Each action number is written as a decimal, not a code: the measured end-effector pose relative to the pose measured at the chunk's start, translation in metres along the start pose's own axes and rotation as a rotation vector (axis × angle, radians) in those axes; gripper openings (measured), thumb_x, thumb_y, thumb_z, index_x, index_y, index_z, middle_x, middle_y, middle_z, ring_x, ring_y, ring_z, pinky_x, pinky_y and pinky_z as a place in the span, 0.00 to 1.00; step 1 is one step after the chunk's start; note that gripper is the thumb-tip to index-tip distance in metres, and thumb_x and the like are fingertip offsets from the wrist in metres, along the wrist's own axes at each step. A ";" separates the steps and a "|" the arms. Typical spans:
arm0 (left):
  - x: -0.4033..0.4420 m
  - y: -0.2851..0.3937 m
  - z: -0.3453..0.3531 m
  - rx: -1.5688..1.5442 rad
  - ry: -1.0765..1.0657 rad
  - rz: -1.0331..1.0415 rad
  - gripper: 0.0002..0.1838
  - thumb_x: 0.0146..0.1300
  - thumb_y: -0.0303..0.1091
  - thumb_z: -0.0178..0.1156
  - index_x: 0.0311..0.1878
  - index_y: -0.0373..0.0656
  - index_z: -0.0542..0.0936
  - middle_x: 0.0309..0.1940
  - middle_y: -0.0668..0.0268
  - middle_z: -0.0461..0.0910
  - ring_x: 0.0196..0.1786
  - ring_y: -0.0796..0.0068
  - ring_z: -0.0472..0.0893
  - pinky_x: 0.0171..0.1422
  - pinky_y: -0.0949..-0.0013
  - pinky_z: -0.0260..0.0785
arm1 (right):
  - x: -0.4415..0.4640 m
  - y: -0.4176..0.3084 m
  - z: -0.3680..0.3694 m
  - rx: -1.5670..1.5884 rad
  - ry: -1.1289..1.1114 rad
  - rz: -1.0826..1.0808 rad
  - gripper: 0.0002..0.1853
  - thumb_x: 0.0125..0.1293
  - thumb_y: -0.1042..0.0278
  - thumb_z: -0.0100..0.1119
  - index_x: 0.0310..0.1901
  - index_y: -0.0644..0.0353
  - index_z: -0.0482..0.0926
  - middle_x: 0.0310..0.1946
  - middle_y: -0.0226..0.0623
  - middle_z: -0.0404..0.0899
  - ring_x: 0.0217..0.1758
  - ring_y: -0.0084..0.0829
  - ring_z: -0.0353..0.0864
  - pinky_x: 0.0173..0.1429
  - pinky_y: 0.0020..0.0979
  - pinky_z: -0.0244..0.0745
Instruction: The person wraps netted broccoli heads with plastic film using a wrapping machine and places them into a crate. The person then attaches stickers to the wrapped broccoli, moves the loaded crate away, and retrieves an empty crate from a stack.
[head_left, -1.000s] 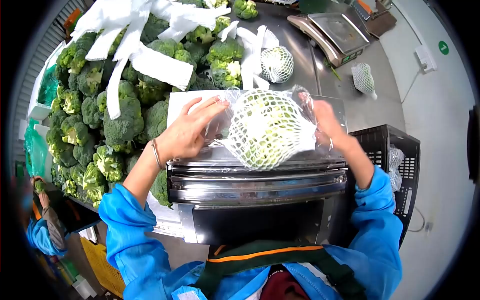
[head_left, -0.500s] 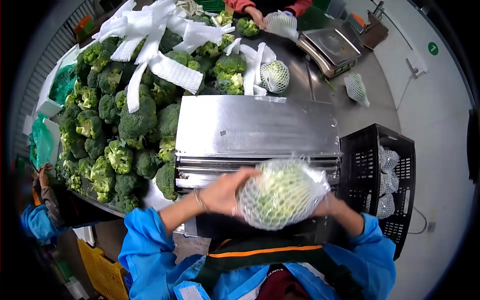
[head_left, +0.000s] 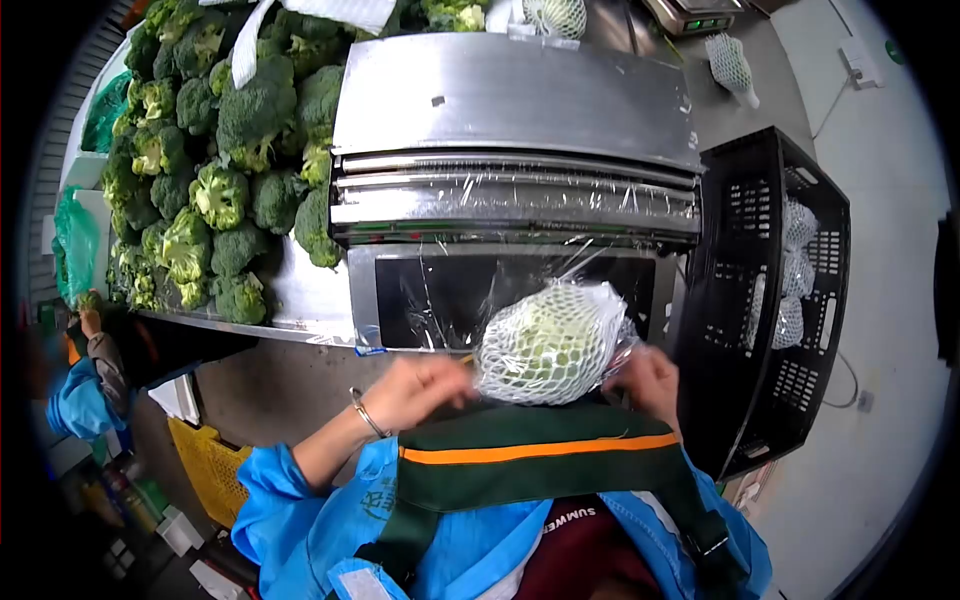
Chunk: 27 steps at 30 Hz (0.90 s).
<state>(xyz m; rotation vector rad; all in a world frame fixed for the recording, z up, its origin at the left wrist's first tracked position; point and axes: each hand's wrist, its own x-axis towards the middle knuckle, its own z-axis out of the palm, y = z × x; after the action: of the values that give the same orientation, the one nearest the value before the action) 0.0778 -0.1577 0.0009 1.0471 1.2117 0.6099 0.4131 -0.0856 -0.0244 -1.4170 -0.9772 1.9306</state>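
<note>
Low in front of the body, both forearms angle inward with elbows bent. The left hand point(head_left: 418, 392) curls its fingers beside the netted broccoli point(head_left: 550, 345); whether it grips is unclear. Blurred, the right hand point(head_left: 648, 380) closes on clear film point(head_left: 622, 362) at the broccoli's other side. Half a second ago the broccoli overlapped the rollers point(head_left: 515, 200); now it is just above the apron strap point(head_left: 540, 460), nearer the body.

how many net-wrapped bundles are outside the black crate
3: one bundle between the left hand and right hand, a second bundle beyond the metal machine, cut off by the frame, a third bundle near the scale. Others may be hidden.
</note>
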 end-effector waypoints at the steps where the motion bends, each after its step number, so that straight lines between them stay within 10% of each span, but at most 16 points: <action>1: 0.005 -0.002 0.002 0.071 0.191 0.124 0.10 0.67 0.34 0.49 0.37 0.38 0.77 0.29 0.65 0.80 0.30 0.76 0.80 0.35 0.75 0.72 | 0.007 -0.002 0.011 -0.020 0.149 -0.106 0.10 0.68 0.65 0.46 0.37 0.63 0.74 0.21 0.33 0.76 0.16 0.19 0.71 0.25 0.21 0.71; 5: 0.020 0.003 -0.021 -0.842 0.736 0.080 0.14 0.71 0.44 0.40 0.33 0.45 0.66 0.11 0.76 0.60 0.10 0.87 0.57 0.11 0.80 0.47 | 0.018 -0.014 0.009 0.585 0.332 0.102 0.11 0.70 0.61 0.43 0.33 0.57 0.69 0.12 0.21 0.61 0.10 0.12 0.58 0.11 0.17 0.57; 7: 0.003 -0.013 -0.035 -0.669 0.677 0.175 0.15 0.71 0.44 0.39 0.35 0.45 0.68 0.12 0.76 0.62 0.11 0.88 0.59 0.12 0.81 0.50 | 0.008 -0.038 0.006 0.794 0.218 0.111 0.11 0.71 0.59 0.40 0.37 0.55 0.68 0.11 0.20 0.56 0.06 0.12 0.49 0.06 0.14 0.45; 9: -0.004 -0.024 -0.004 -0.430 0.603 0.083 0.09 0.69 0.37 0.47 0.42 0.43 0.70 0.25 0.67 0.76 0.20 0.83 0.71 0.24 0.80 0.65 | 0.003 -0.049 0.009 0.780 0.084 -0.025 0.12 0.72 0.60 0.37 0.37 0.56 0.68 0.11 0.21 0.55 0.06 0.12 0.49 0.06 0.14 0.45; 11: 0.004 -0.016 0.011 -0.125 0.287 0.232 0.36 0.54 0.30 0.64 0.64 0.41 0.57 0.58 0.55 0.68 0.52 0.68 0.70 0.57 0.67 0.63 | 0.004 -0.046 0.015 0.793 0.150 -0.023 0.12 0.73 0.60 0.36 0.38 0.57 0.68 0.11 0.22 0.55 0.07 0.13 0.50 0.06 0.14 0.45; 13: 0.025 -0.022 0.030 0.184 0.226 0.193 0.47 0.50 0.38 0.68 0.68 0.40 0.50 0.61 0.55 0.64 0.54 0.64 0.67 0.56 0.65 0.62 | 0.002 -0.044 0.019 0.833 0.172 -0.026 0.12 0.72 0.60 0.36 0.38 0.57 0.68 0.12 0.22 0.55 0.07 0.13 0.50 0.06 0.14 0.44; 21: 0.086 -0.037 0.090 0.515 0.317 0.290 0.17 0.54 0.41 0.63 0.41 0.39 0.74 0.31 0.62 0.75 0.37 0.64 0.69 0.48 0.65 0.63 | -0.014 -0.041 -0.003 0.840 0.221 -0.067 0.12 0.72 0.58 0.39 0.36 0.57 0.69 0.13 0.22 0.56 0.09 0.13 0.51 0.08 0.15 0.45; 27: 0.101 -0.028 0.092 -0.846 0.403 0.303 0.08 0.67 0.36 0.50 0.36 0.42 0.70 0.28 0.67 0.72 0.33 0.78 0.72 0.44 0.73 0.66 | -0.017 -0.045 -0.030 0.832 0.289 -0.036 0.12 0.71 0.59 0.41 0.38 0.58 0.70 0.14 0.23 0.58 0.10 0.13 0.52 0.08 0.16 0.47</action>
<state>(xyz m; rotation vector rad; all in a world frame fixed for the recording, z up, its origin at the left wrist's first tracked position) 0.1900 -0.1139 -0.0699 0.3833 0.9679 1.4668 0.4471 -0.0658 0.0161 -1.1020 -0.0247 1.7171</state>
